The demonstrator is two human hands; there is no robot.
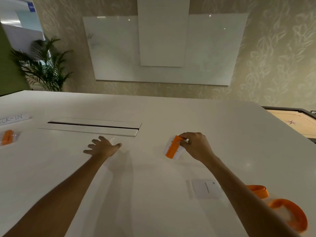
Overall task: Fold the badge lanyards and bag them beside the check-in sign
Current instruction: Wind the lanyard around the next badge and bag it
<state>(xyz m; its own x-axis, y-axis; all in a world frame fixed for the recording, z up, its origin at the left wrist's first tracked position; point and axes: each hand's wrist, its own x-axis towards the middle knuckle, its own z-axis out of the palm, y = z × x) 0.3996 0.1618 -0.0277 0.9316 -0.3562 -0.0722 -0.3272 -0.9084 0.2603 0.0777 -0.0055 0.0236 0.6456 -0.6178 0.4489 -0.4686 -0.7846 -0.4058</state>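
My right hand (196, 145) pinches a folded orange lanyard (173, 148) with its white badge card, held just above the white table (153, 211). My left hand (102, 147) lies flat with fingers spread, resting on a clear plastic bag (113, 140) that is hard to make out. At the far left a bagged orange lanyard (7, 136) lies just in front of the white check-in sign (13, 118). A loose orange lanyard (289, 211) curls at the lower right, partly behind my right forearm. A white badge card in a sleeve (206, 189) lies near it.
A long cable slot with a raised lid (94, 126) runs across the table beyond my left hand. A wooden carrom board (294, 122) stands off the table's right edge. A glass board hangs on the wall and a potted palm (42, 65) stands at the back left.
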